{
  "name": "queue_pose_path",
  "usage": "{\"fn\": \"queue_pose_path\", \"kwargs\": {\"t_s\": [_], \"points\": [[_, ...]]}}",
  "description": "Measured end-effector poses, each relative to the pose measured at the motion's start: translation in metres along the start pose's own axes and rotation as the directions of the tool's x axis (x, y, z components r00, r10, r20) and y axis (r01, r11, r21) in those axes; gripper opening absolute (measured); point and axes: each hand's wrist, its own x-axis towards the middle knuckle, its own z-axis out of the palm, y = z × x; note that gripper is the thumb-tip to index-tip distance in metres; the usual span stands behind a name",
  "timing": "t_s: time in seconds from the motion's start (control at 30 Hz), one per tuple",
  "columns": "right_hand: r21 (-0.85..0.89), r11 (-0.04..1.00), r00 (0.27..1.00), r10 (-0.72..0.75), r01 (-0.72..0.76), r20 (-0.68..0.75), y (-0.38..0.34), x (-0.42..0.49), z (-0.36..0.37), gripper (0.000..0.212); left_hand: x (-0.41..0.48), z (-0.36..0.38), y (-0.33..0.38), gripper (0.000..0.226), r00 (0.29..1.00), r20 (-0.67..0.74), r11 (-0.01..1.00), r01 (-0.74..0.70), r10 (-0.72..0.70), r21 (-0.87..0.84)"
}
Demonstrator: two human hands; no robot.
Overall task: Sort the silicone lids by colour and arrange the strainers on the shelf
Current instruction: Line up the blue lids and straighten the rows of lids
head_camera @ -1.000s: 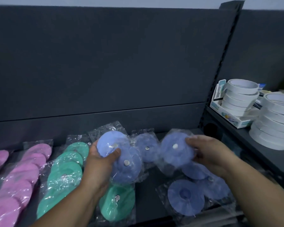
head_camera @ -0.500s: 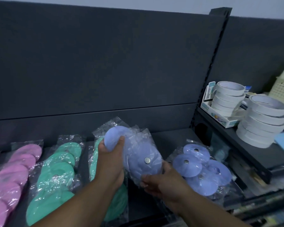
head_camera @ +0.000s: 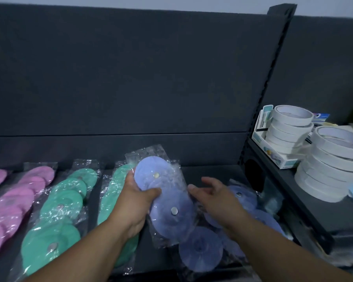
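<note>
1. At the far left I am seeing the pink lids (head_camera: 18, 198) lying in clear bags on the dark shelf (head_camera: 212, 171), in rows running away from me, placed as they were half a second ago.
2. Next to them the green lids (head_camera: 61, 210) are lying in two bagged rows. The right row is partly hidden behind the forearm, as before.
3. The left hand (head_camera: 135, 200) is gripping the blue pack (head_camera: 167, 202) above the shelf. Its thumb is now lying across the front between two lids, where earlier it was wrapping the top lid.
4. The blue pack is now facing me flat rather than bunched. It is a crinkled clear bag of round lavender-blue lids overlapping in a line, two of them showing small silver studs at their centres, and its top end is slanting up to the left.
5. The right hand (head_camera: 214, 200) is no longer supporting the pack's lower end. It is hovering open, fingers spread and relaxed, just beside the bag's right edge. I cannot tell whether its fingertips are touching the wrapper.
6. Under and beyond that hand the blue pile (head_camera: 247, 200) of bagged lids is lying at the shelf's right end.
7. At the far right the tape rolls (head_camera: 334, 163) are standing in two white stacks on the neighbouring shelf.
</note>
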Motion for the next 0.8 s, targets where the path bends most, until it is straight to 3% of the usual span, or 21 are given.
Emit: {"fn": "queue_pose_path", "kwargs": {"t_s": [0.1,0.2,0.27,0.37,0.43,0.5,0.57,0.63,0.7,0.8], "points": [[-0.264,0.96,0.996,-0.092,0.093,0.016,0.006,0.009,-0.018,0.056,-0.007,-0.007,-0.005,0.055,0.979,0.091,0.982,0.174,-0.181,0.079],[-0.6,0.781,0.983,-0.097,0.174,0.159,0.016,0.015,-0.034,0.07,-0.011,-0.011,-0.012,0.057,0.94,0.14,0.935,0.275,-0.311,0.225],[-0.733,0.652,0.979,-0.082,0.194,0.187,0.027,0.021,-0.043,0.084,-0.01,-0.009,-0.017,0.061,0.939,0.126,0.914,0.27,-0.32,0.304],[-0.793,0.578,0.979,-0.056,0.194,0.198,0.043,0.03,-0.052,0.11,-0.006,-0.005,-0.025,0.07,0.967,0.095,0.862,0.165,-0.238,0.48],[-0.826,0.525,0.972,-0.008,0.205,0.237,0.052,0.03,-0.055,0.123,-0.004,-0.001,-0.03,0.082,0.991,0.085,0.725,0.02,-0.108,0.688],[-0.835,0.493,0.967,-0.054,0.243,0.249,0.063,0.028,-0.055,0.113,-0.01,0.005,-0.037,0.082,0.992,0.1,0.513,-0.122,0.071,0.849],[-0.828,0.491,0.963,-0.12,0.269,0.242,0.072,0.027,-0.054,0.106,-0.021,0.013,-0.047,0.074,0.96,0.204,0.348,-0.26,0.19,0.901],[-0.828,0.484,0.959,-0.15,0.283,0.24,0.076,0.026,-0.053,0.105,-0.031,0.021,-0.059,0.076,0.944,0.304,0.243,-0.327,0.126,0.913],[-0.801,0.514,0.951,-0.186,0.307,0.246,0.078,0.026,-0.053,0.094,-0.035,0.024,-0.069,0.102,0.94,0.34,0.099,-0.34,0.018,0.935],[-0.695,0.634,0.939,-0.274,0.338,0.206,0.079,0.022,-0.054,0.084,-0.029,0.021,-0.083,0.125,0.943,0.331,-0.067,-0.332,-0.026,0.941]]}}
